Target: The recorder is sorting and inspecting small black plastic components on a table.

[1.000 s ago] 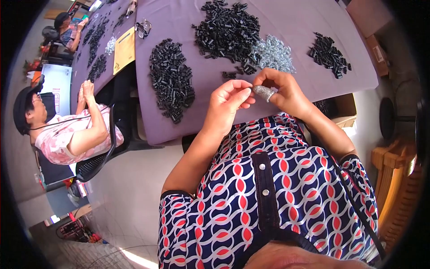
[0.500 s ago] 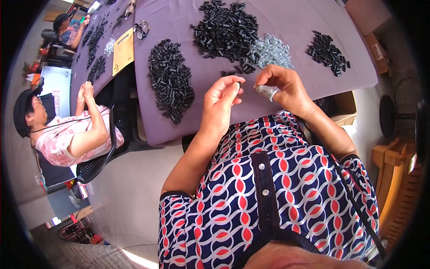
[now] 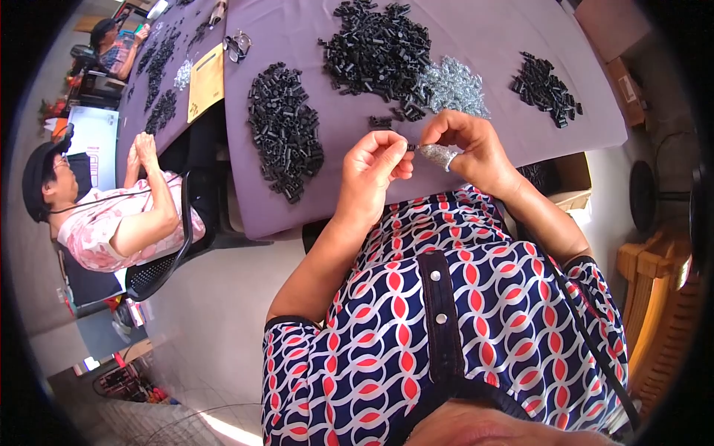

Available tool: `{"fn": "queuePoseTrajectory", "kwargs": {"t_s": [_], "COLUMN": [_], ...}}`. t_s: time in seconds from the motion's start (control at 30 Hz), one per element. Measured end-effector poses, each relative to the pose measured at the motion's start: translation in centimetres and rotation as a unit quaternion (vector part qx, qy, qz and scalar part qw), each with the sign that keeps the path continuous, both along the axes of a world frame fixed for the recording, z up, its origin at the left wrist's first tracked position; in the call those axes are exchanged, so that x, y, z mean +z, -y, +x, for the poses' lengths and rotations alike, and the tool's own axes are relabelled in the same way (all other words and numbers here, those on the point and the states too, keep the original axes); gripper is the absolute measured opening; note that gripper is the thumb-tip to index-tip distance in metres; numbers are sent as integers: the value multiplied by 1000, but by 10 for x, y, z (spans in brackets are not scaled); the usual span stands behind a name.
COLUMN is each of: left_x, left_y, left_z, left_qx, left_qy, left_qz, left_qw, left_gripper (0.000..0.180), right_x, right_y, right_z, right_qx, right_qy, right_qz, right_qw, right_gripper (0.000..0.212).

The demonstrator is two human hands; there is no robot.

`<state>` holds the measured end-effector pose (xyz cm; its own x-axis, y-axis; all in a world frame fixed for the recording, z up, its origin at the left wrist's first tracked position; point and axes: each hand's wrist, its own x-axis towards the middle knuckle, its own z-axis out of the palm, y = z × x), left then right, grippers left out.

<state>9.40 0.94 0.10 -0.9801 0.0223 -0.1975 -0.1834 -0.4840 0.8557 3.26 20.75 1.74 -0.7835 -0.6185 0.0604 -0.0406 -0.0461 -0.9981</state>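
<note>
My left hand (image 3: 375, 169) and my right hand (image 3: 467, 143) meet just above the near edge of a purple-covered table (image 3: 491, 44). Between the fingertips of both hands sits a small black plastic part (image 3: 410, 147). My right hand also cups a bunch of small silvery metal pieces (image 3: 440, 154) in its palm. Just beyond my hands lie a few loose black parts (image 3: 381, 122).
Piles of black parts lie on the table at left (image 3: 286, 130), centre (image 3: 379, 48) and right (image 3: 547, 85), with a silvery heap (image 3: 454, 85) between. A seated person (image 3: 111, 215) works at the left. A cardboard box (image 3: 565, 178) stands under the table edge; wooden furniture (image 3: 658, 297) is at right.
My hands have shifted slightly and drawn closer together, fingertips now pinching the small black part between them. The person at the left keeps both hands raised.
</note>
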Motion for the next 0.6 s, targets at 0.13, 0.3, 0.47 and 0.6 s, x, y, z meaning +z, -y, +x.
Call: {"fn": "queuePoseTrajectory", "kwargs": {"t_s": [0.13,0.3,0.47,0.6], "left_x": [-1,0,-5,4], "left_y": [0,6,13,15], "left_z": [2,8,26,35], "left_qx": [-16,-55,-160,-219], "left_qy": [-6,-9,-3,-32], "left_qz": [-3,-83,-178,-164], "left_qw": [1000,995,971,961], "left_gripper": [12,16,18,15], "right_x": [1,10,26,10], "right_y": [-1,-1,-3,0], "right_z": [0,3,5,5], "right_qx": [11,16,129,220], "right_qy": [-31,-57,-37,102], "right_qz": [43,83,163,115], "right_qw": [999,995,977,963], "right_gripper": [18,19,17,17]}}
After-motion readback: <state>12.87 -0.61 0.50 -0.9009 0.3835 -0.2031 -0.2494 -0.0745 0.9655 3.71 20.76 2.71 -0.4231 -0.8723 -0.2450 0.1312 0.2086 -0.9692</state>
